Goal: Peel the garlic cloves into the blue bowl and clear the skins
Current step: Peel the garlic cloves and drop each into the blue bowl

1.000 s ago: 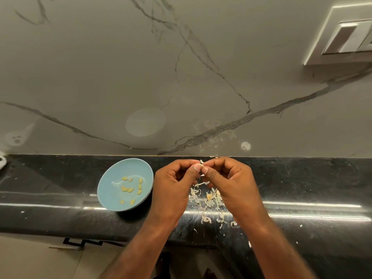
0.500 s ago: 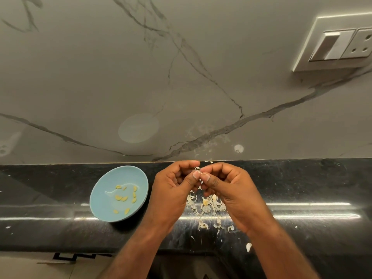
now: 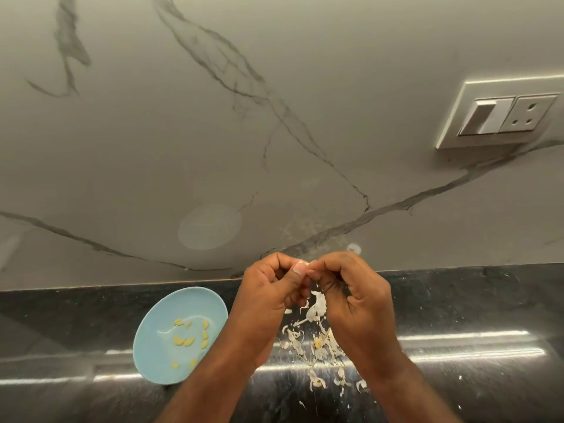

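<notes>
Pinching garlic clove between left hand and right hand.

Dim, even, greyish light. The switch plate has a bright top edge and a shadow below it, so light comes from above. On the glossy black surface long white glare streaks run along the near edge. The wall shows a pale round reflection. The surface's far edge bows with lens distortion; the fingers are slightly blurred
</notes>
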`<move>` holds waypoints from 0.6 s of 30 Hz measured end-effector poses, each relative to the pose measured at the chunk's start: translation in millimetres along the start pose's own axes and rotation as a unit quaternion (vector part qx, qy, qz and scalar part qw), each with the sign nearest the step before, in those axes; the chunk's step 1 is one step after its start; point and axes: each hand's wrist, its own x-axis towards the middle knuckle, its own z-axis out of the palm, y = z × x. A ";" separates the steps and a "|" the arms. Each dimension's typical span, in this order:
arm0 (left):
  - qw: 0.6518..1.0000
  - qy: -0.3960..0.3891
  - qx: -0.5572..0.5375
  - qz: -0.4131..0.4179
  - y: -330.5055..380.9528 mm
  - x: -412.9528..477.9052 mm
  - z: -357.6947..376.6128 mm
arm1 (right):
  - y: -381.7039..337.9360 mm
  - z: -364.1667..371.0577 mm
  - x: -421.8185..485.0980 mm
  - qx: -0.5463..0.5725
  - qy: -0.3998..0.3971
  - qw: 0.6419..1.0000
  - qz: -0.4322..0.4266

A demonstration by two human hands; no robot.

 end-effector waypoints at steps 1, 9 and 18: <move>1.000 0.008 -0.008 0.001 1.0 1.7 0.4 | -0.5 0.6 1.6 0.003 0.016 1.000 0.002; 0.997 0.066 0.008 0.037 1.0 8.5 -8.0 | -9.8 3.6 7.8 0.005 0.048 0.993 0.109; 0.999 0.040 0.007 0.020 7.1 5.4 -24.3 | -25.5 12.4 15.8 0.164 -0.085 0.943 0.277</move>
